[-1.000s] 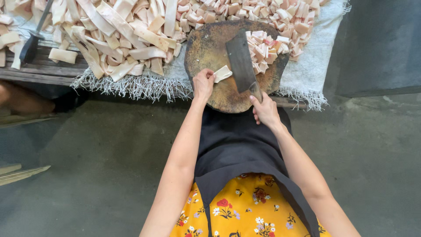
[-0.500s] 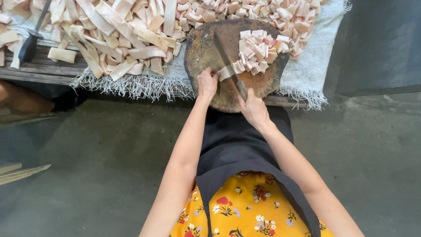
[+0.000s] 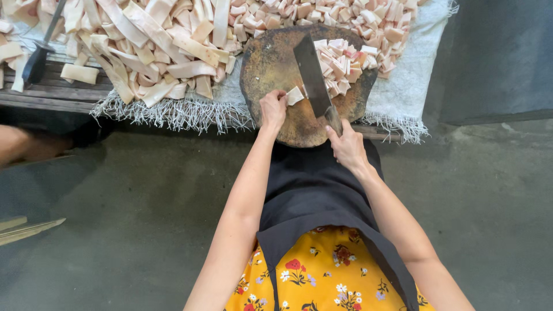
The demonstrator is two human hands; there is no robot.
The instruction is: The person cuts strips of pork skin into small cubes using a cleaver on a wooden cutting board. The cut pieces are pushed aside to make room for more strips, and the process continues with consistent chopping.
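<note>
A round, dark wooden chopping block [image 3: 271, 63] lies on a low bench in front of me. My left hand [image 3: 272, 108] pins a short pale strip piece [image 3: 295, 95] to the block. In my right hand [image 3: 345, 147] is the handle of a broad cleaver [image 3: 312, 75], whose blade stands on the block just right of the piece. A heap of small cut pink-white cubes [image 3: 345, 60] sits on the block's right side, beyond the blade.
Long pale strips [image 3: 150, 46] are piled on a fringed white cloth [image 3: 403, 92] to the left. More cut cubes [image 3: 322, 14] lie behind the block. A dark-handled tool [image 3: 37, 60] rests at far left. Grey concrete floor lies below. Another person's limb [image 3: 23, 144] shows at left.
The cleaver has come down and now stands right of the piece, after being raised and swung across the block. My left hand still holds the strip piece.
</note>
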